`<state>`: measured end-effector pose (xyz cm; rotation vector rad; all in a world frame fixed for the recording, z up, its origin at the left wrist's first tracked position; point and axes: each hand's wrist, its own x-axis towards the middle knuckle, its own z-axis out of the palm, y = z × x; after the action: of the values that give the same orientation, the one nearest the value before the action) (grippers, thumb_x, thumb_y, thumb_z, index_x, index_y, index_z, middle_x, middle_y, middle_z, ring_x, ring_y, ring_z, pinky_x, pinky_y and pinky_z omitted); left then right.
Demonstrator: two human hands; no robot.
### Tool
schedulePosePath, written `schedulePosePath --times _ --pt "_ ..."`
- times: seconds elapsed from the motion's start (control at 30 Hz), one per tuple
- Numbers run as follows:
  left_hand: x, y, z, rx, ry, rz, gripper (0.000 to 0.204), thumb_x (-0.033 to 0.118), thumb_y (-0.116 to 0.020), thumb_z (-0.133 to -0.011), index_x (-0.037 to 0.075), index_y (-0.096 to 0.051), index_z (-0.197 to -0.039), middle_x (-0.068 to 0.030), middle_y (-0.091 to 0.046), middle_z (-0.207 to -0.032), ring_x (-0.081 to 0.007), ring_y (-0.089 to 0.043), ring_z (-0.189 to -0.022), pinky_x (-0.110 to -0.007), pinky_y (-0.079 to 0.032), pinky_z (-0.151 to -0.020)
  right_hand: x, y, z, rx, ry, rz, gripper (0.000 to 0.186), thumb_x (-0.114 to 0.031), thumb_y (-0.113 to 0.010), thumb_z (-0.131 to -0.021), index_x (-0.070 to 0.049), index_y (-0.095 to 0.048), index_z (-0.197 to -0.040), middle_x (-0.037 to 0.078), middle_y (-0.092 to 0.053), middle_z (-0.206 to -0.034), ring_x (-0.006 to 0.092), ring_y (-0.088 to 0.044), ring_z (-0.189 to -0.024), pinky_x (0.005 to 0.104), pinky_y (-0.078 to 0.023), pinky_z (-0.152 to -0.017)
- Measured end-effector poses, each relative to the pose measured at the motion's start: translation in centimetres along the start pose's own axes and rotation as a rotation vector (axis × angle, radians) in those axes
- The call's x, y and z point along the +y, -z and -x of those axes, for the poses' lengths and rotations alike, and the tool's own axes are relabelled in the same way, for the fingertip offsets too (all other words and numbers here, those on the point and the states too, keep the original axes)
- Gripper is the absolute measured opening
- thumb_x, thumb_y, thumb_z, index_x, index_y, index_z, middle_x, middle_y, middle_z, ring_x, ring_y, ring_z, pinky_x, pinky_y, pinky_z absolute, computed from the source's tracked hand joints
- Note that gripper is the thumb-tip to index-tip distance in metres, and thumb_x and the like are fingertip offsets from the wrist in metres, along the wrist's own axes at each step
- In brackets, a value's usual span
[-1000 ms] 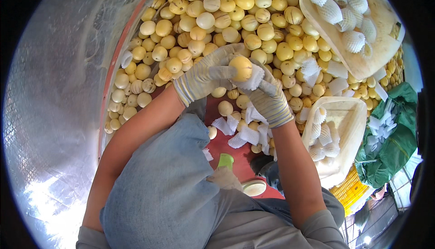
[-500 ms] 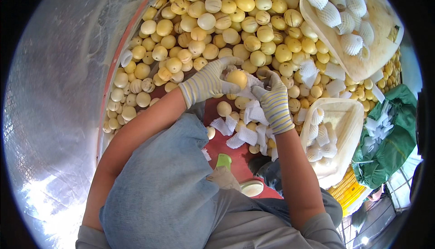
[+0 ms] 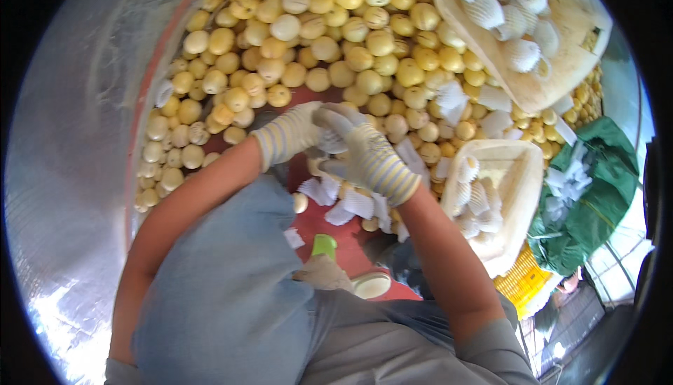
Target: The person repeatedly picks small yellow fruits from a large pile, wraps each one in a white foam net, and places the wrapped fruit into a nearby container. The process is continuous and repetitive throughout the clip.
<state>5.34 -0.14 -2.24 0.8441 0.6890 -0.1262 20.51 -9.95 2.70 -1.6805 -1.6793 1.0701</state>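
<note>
Both my hands wear striped knit gloves and meet in front of me, above the gap in the fruit pile. My left hand (image 3: 289,134) curls around a pepino melon, which the fingers now hide. From the other side my right hand (image 3: 368,152) closes over it, its fingers touching the left ones. Between the palms shows part of a white foam net sleeve (image 3: 331,144). Just below lie several loose foam sleeves (image 3: 359,203) among a few melons. The pile of yellow pepino melons (image 3: 322,48), some dark-streaked, spreads beyond my hands.
At the far right a big cream plastic tub (image 3: 571,69) holds sleeved melons. A smaller tub (image 3: 517,210) with more stands nearer. Beside it are a green bag (image 3: 596,196) of foam sleeves and a yellow crate (image 3: 520,280). A clear plastic sheet (image 3: 84,139) rises at the left.
My right hand has moved left with the foam sleeve and closed against my left hand. The melon, visible before, is now covered. The whole view has shifted slightly.
</note>
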Motion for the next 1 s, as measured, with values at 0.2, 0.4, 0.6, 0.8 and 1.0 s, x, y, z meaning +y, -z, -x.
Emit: schedulePosePath --times 0.2,0.4,0.6,0.8,1.0 --pt "0.0 -0.1 -0.3 -0.14 0.046 0.096 0.064 0.02 -0.077 -0.085 0.003 -0.046 -0.138 -0.0087 -0.065 -0.11 -0.0191 -0.066 -0.091 -0.028 -0.056 -0.078 0.0 6.7 4.6 -0.293 -0.051 0.249 0.047 -0.029 -0.067 -0.08 -0.009 -0.056 -0.121 0.017 -0.059 -0.106 0.038 -0.057 -0.105 0.0458 -0.049 -0.087" --pt "-0.4 1.2 0.0 0.018 0.136 0.005 0.051 0.03 -0.074 -0.089 0.006 -0.056 -0.13 -0.0039 -0.067 -0.104 -0.0126 -0.065 -0.086 -0.027 -0.055 -0.075 1.9 19.1 15.8 -0.787 -0.789 0.66 0.051 -0.037 -0.062 -0.083 -0.007 -0.058 -0.124 0.02 -0.065 -0.116 0.0344 -0.061 -0.108 0.0444 -0.048 -0.093" --pt "-1.5 1.9 -0.1 0.04 0.182 0.02 0.052 0.029 -0.074 -0.089 0.001 -0.055 -0.128 -0.008 -0.068 -0.1 -0.0156 -0.066 -0.085 -0.029 -0.056 -0.074 1.7 14.3 14.8 -0.57 -0.589 0.628 0.047 -0.024 -0.066 -0.083 -0.008 -0.056 -0.126 0.019 -0.062 -0.119 0.0349 -0.059 -0.112 0.0423 -0.046 -0.097" --pt "-1.3 1.4 -0.4 -0.005 0.142 0.005 0.041 0.019 -0.073 -0.087 0.0 -0.059 -0.12 -0.0085 -0.069 -0.095 -0.0162 -0.066 -0.074 -0.029 -0.056 -0.065 5.8 1.4 7.1 -0.242 -0.097 0.735 0.043 -0.014 -0.064 -0.079 -0.011 -0.059 -0.121 0.013 -0.057 -0.124 0.0315 -0.051 -0.12 0.0453 -0.042 -0.101" --pt "-0.2 -0.3 -0.3 0.108 -0.119 -0.205 0.045 0.012 -0.071 -0.088 0.002 -0.056 -0.129 -0.0073 -0.067 -0.102 -0.0145 -0.065 -0.092 -0.026 -0.054 -0.075 6.0 0.5 4.5 0.004 -0.229 0.41 0.027 -0.015 -0.066 -0.08 -0.007 -0.062 -0.104 0.016 -0.064 -0.102 0.0373 -0.059 -0.103 0.0472 -0.047 -0.091"
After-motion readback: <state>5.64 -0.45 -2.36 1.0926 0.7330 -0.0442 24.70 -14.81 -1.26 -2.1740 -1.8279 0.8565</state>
